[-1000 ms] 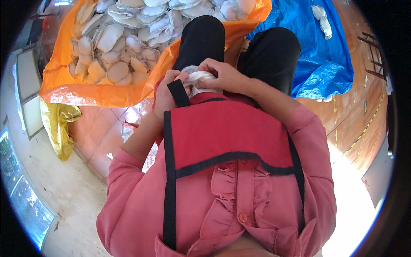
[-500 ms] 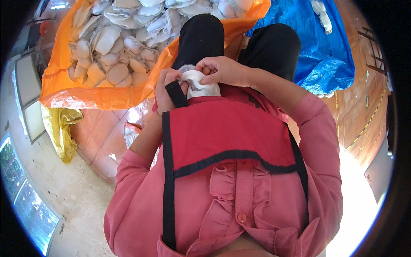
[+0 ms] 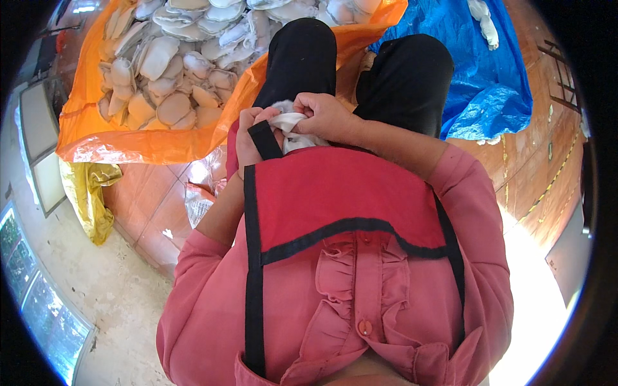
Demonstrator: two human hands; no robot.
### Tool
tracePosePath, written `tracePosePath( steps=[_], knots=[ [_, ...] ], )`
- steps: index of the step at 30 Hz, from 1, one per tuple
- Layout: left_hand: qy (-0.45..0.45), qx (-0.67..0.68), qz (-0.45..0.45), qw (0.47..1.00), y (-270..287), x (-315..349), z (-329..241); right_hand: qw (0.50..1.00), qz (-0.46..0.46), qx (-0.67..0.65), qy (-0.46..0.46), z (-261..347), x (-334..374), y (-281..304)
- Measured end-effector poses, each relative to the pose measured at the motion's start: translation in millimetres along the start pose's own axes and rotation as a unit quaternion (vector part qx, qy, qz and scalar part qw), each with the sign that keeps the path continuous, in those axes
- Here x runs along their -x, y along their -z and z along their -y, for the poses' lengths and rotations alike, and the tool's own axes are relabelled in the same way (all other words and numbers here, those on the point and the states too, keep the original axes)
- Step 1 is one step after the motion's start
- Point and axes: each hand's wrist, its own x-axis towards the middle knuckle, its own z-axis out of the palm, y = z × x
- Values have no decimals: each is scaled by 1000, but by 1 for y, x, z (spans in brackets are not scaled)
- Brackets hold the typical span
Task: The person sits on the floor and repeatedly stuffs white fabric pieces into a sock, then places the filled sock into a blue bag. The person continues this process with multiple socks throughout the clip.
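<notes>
Between my hands, close above my lap, is a white cloth piece (image 3: 290, 122) with a fluffy grey-white tuft (image 3: 283, 106) poking out at its far end. My left hand (image 3: 250, 138) grips its left side, with the fingers curled and partly behind a black apron strap. From the right, my right hand (image 3: 327, 118) pinches the cloth's upper edge between thumb and fingers. The lower part of the cloth bunches up against the red apron (image 3: 347, 196), which hides some of it.
An orange sheet (image 3: 135, 147) at the far left carries a heap of flat, rounded whitish pads (image 3: 158, 58). Right of my knees lies a blue tarp (image 3: 489, 96) with a white cloth bundle (image 3: 484, 24) on it. A yellow plastic sack (image 3: 90, 199) slumps by the left wall.
My right hand has closed more tightly on the cloth and turned, its knuckles now facing up. The cloth's raised edge is folded down and more bunched. My left hand stays nearly in place.
</notes>
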Motion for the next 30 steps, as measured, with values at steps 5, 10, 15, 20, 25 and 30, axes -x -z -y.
tracePosePath(
  steps=[5, 10, 15, 20, 25, 30],
  knots=[
    [-223, -383, 83, 893, 8, 4, -10, 999, -34, -38, 18, 0, 4, -7],
    [-150, -414, 222, 870, 15, -18, -44, 994, -76, -44, 69, -9, 0, -11],
    [-174, -445, 312, 821, 16, -37, -64, 996, -47, -32, 62, 0, 5, -6],
    [-197, -489, 332, 783, 3, -44, -72, 997, -49, -27, 48, 4, 10, -5],
    [-189, -525, 326, 763, 1, -40, -76, 999, -6, -46, 25, 5, 17, 4],
    [-254, -567, 293, 727, 6, -32, -55, 994, 30, -96, 35, -9, 20, 10]
  ],
)
